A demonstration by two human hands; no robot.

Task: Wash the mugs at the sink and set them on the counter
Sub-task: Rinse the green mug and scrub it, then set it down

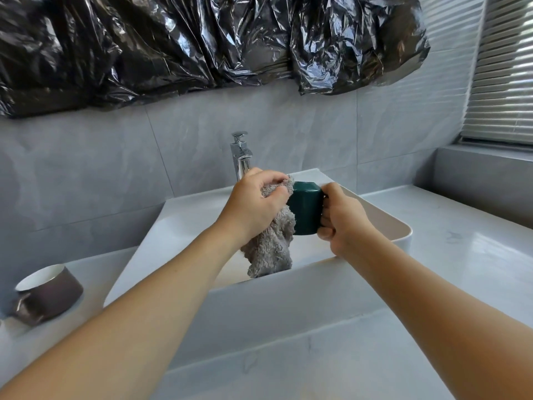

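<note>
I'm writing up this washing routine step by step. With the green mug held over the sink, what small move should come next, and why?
Probably keep wiping: the left hand presses the grey cloth against the green mug, which the right hand grips over the sink.

Bare counter [450,226] right of sink [402,230]; brown mug [49,294] on left, faucet [240,157] behind.

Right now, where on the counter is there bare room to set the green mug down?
The counter right of the sink, running back to the grey ledge, shows bare. So does the front strip below the sink. The left side is tighter: a brown mug sits there. Both hands crowd the basin, the right hand holding the green mug.
</note>
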